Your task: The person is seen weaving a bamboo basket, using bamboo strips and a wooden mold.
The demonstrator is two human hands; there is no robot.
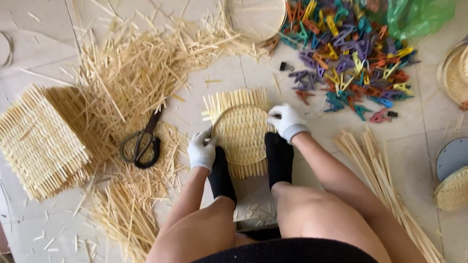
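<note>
Both gloved hands pinch a thin bamboo hoop [230, 114] against a woven bamboo mat [242, 132] lying on the floor between the black-socked feet [278, 156]. The left hand [202, 151] closes on the hoop's near-left arc, the right hand [285, 120] on its far-right edge, though the fingertips are hard to see. Keeping even pressure on both sides should hold the ring centred. Forearms reach down between bent knees; scissors [143, 140] lie just left.

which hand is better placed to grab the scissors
Left, most likely. The left hand grips the near-left edge of the woven mat, with the scissors just to its left. The right hand is on the mat's far side.
</note>
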